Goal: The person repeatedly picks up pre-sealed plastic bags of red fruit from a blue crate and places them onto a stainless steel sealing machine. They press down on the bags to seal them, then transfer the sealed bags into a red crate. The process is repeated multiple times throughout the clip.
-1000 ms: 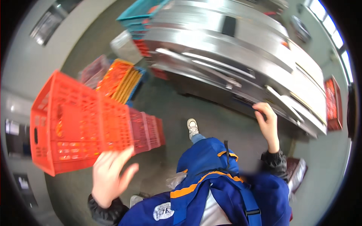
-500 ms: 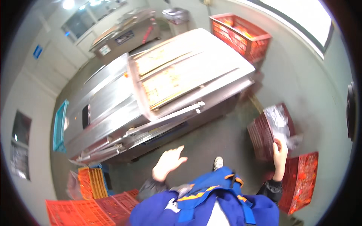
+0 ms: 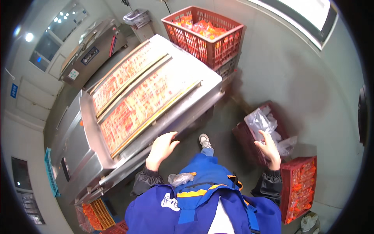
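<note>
Beside the near edge of a stainless steel machine [image 3: 72,130], my left hand [image 3: 161,150] is held out empty, thumb apart from the straightened fingers. My right hand [image 3: 269,149] is open too, above a dark red crate [image 3: 249,142] stuffed with clear plastic bags [image 3: 261,121]; I cannot tell whether its fingertips touch the plastic. Flat rows of orange-red packets [image 3: 140,103] cover the machine's bright top, split by metal bars [image 3: 134,85]. A dark phone-like slab [image 3: 65,169] rests on the machine's left part.
A red crate [image 3: 228,46] of orange packets stands beyond the machine, against the wall. To my right is another red crate [image 3: 286,191] with orange packets. A yellow crate [image 3: 102,213] and a turquoise crate [image 3: 50,171] are at left. Further back stand a second machine [image 3: 93,52] and a lined bin [image 3: 137,18].
My view has shifted, and the machine's packet-covered top now appears nearer and sharper. The right hand has moved from low beside the bag-filled crate to over it. The left stays open.
</note>
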Available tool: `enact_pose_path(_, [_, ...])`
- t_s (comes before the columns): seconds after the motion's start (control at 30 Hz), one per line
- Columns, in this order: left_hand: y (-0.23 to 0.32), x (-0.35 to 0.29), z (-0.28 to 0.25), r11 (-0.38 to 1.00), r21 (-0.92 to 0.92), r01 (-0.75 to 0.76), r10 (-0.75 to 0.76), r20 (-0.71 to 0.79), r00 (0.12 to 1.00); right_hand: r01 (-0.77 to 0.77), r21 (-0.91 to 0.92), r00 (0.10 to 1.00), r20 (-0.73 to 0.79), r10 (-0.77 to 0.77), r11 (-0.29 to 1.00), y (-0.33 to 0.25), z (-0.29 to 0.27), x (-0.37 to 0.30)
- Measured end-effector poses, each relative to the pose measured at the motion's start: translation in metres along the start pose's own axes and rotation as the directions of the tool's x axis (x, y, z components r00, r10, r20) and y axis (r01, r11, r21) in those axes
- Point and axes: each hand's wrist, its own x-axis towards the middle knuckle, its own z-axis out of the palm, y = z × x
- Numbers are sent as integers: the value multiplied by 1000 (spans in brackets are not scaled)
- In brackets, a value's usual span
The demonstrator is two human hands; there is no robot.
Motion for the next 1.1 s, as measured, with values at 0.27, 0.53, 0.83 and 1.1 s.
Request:
enact_pose_path(0.27, [-58, 136, 2, 980, -32, 195, -195, -312, 930, 293, 4, 952, -87, -292, 956, -116, -54, 218])
enact_pose_path(0.53, [-73, 212, 7, 958, -84, 273, -285, -268, 920, 584, -268, 797, 10, -604, 766, -245, -82, 411])
enact_pose_path(0.83, [-48, 192, 10, 695, -284, 661, -715, -372, 592, 139, -665, 988, 143, -58, 733, -254, 77, 670])
enact_pose_path(1.1, [-37, 209, 23, 545, -294, 785, -817, -395, 420, 562, -565, 825, 331, -459, 604, -224, 57, 711])
